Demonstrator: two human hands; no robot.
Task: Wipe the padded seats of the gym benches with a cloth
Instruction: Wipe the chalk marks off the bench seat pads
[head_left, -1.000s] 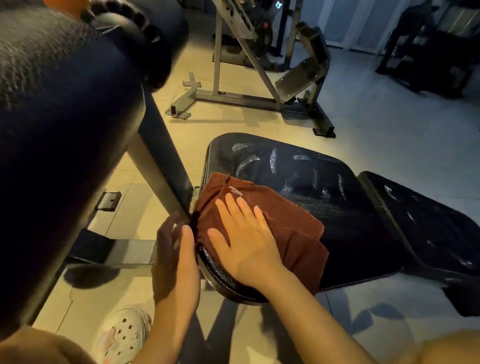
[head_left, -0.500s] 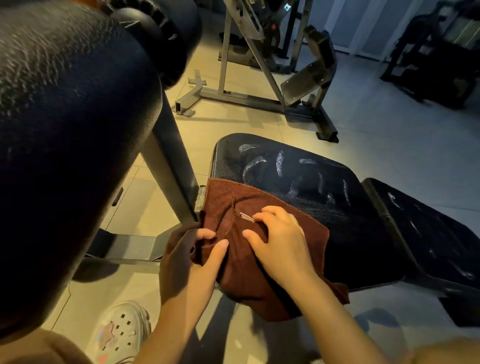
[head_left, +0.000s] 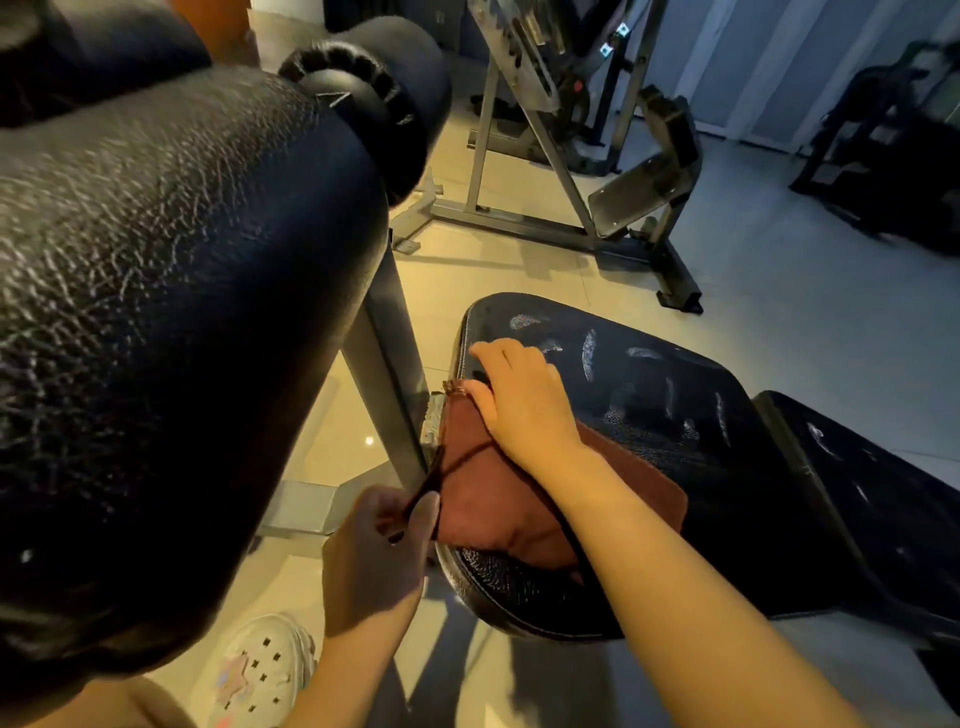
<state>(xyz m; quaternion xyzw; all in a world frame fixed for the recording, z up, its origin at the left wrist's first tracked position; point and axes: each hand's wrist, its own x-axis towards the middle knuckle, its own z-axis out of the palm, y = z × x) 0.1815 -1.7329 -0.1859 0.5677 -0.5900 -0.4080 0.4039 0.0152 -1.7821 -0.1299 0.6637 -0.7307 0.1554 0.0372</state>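
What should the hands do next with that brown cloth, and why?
Probably sweep the cloth away across the seat. The right hand lies on its far corner, the left hand pinches its near edge, and pale smears show on the black padding just past the cloth.

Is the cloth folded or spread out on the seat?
Folded. The cloth lies as a compact doubled pad on the near end of the seat; the right hand grips its far corner, the left hand pinches its near edge.
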